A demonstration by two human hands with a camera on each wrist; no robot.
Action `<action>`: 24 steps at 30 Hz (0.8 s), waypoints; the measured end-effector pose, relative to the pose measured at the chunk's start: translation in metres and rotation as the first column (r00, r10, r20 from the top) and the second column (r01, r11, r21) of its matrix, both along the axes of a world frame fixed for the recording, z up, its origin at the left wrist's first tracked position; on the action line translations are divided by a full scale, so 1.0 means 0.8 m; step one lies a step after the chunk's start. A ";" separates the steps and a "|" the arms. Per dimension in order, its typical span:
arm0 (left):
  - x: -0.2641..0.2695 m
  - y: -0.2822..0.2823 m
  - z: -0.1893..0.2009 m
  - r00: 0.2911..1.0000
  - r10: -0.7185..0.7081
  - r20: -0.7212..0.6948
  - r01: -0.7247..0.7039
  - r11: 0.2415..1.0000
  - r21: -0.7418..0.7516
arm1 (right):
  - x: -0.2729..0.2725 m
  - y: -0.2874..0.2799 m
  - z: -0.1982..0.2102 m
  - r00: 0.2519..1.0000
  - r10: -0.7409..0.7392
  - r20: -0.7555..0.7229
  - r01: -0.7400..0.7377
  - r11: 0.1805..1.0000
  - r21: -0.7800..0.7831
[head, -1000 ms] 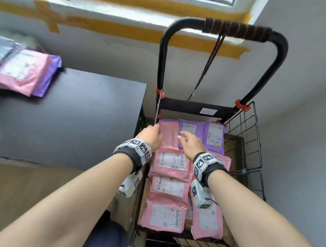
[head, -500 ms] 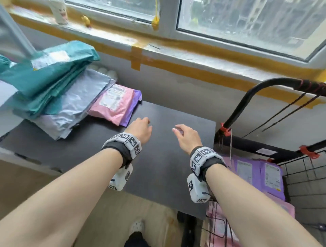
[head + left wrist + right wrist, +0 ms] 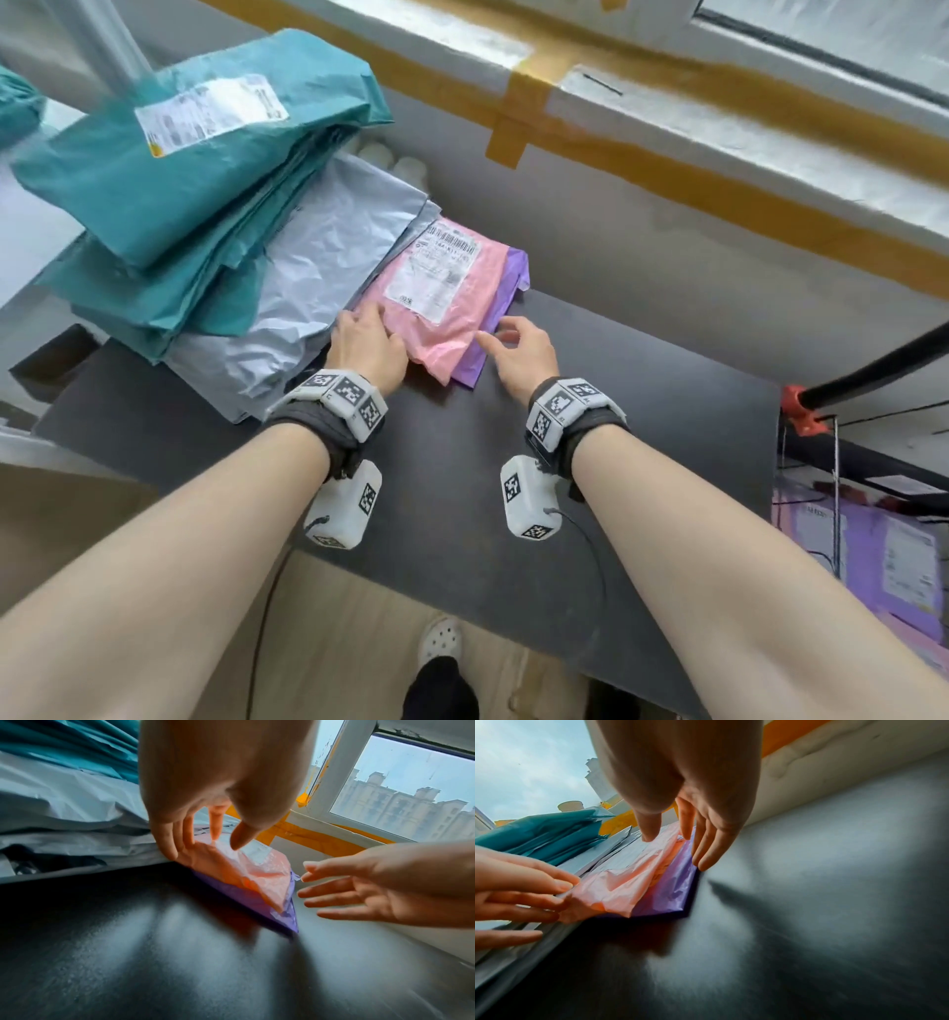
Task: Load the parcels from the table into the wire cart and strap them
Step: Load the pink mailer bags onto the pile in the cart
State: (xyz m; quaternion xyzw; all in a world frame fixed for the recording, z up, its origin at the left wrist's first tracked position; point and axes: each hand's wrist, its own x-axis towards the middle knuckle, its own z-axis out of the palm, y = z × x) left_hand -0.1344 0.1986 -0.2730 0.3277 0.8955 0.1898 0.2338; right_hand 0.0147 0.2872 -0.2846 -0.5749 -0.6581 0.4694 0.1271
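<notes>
A pink parcel [image 3: 441,288] with a white label lies on a purple parcel [image 3: 506,280] on the dark table [image 3: 462,462], leaning against a grey parcel pile. My left hand [image 3: 377,329] touches the pink parcel's near left corner [image 3: 257,870] with straight fingers [image 3: 559,884], thumb above it. My right hand [image 3: 495,336] is spread at the purple parcel's right edge [image 3: 670,892], fingers [image 3: 703,862] straight and nothing gripped. The wire cart [image 3: 836,488] stands at the right with purple parcels [image 3: 883,560] inside.
Grey parcels [image 3: 318,267] and a stack of teal parcels [image 3: 195,169] fill the table's left and back. A windowsill with yellow tape [image 3: 616,154] runs behind. The cart's black handle [image 3: 883,362] rises at the right. My shoe [image 3: 439,640] is on the floor below.
My view swung from the cart to the table. Both hands left the parcels in the cart, crossed the table and reached the pink and purple parcels.
</notes>
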 end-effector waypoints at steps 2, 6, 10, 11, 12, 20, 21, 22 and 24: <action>-0.003 0.002 -0.004 0.999 0.052 0.010 -0.052 0.998 0.017 | -0.016 0.009 -0.004 0.999 -0.043 -0.018 0.043 0.999 -0.025; -0.006 0.003 -0.014 0.998 0.055 0.032 -0.055 0.998 0.009 | -0.035 0.020 -0.007 0.996 -0.079 -0.032 0.080 0.997 0.012; -0.006 0.003 -0.011 0.999 0.053 -0.008 -0.052 0.997 0.062 | -0.039 0.025 -0.012 0.994 -0.107 -0.037 0.108 0.994 0.034; -0.006 0.003 -0.010 0.999 0.052 -0.014 -0.051 0.996 0.069 | -0.038 0.026 -0.013 0.991 -0.125 -0.046 0.127 0.991 0.046; -0.007 0.004 -0.010 0.998 0.054 -0.019 -0.052 0.996 0.075 | -0.036 0.027 -0.013 0.988 -0.143 -0.057 0.146 0.988 0.057; -0.007 0.017 -0.008 0.992 0.025 0.121 -0.037 0.994 0.103 | 0.005 0.020 0.010 0.914 -0.246 -0.321 0.189 0.962 -0.199; -0.004 0.019 -0.007 0.986 0.023 0.167 -0.038 0.996 0.085 | 0.015 0.017 0.017 0.906 -0.246 -0.344 0.176 0.959 -0.222; 0.000 0.020 -0.005 0.979 0.018 0.204 -0.033 0.997 0.067 | 0.024 0.014 0.024 0.900 -0.242 -0.363 0.161 0.957 -0.240; 0.010 0.022 -0.004 0.964 0.013 0.265 -0.022 0.999 0.030 | 0.044 0.008 0.034 0.900 -0.230 -0.369 0.136 0.955 -0.262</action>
